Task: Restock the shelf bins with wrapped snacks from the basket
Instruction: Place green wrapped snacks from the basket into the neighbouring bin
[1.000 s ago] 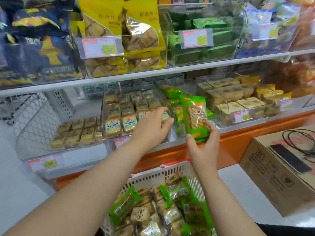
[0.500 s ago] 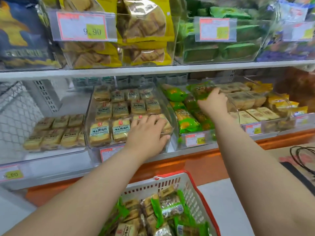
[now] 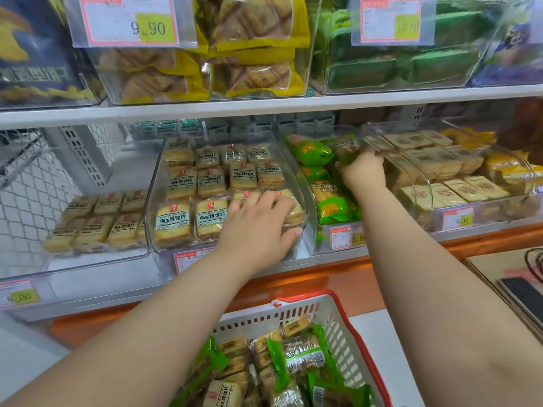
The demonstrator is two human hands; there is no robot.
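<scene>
A person's two bare arms reach from the bottom of the view toward a shop shelf [image 3: 264,108] lined with clear plastic bins. The landmark is the middle bin [image 3: 164,183], which holds rows of pale yellow wrapped biscuit packs [image 3: 179,220].

The left hand [image 3: 258,227] rests on the front right corner of the middle bin, palm down. Its fingers [image 3: 282,202] are spread and gently bent over the packs at that corner, and the thumb lies along the bin's front edge. They do not look clamped on any one pack.

Just right of the middle bin stands a narrower bin [image 3: 311,218] filled with green wrapped snacks [image 3: 333,208]. The right hand [image 3: 363,171] reaches deep into the back of it. Its fingers are curled round a green wrapped snack [image 3: 346,149], held near the rear of that bin above the others.

Farther right of the middle bin, another bin [image 3: 423,183] carries tan boxed pieces and yellow packets. Left of the middle bin, a low bin [image 3: 97,254] holds more of the pale yellow packs.

Below the middle bin, at the bottom of the view, sits a white basket [image 3: 338,333] with a red rim. Inside it lie mixed wrapped snacks [image 3: 302,355], some green and some tan.

Above the middle bin, the upper shelf carries bins of yellow bags [image 3: 252,48] and green packs [image 3: 411,63], each with a price tag [image 3: 129,20]. At the far right edge, lower than the middle bin, a cardboard box [image 3: 487,268] is partly visible
</scene>
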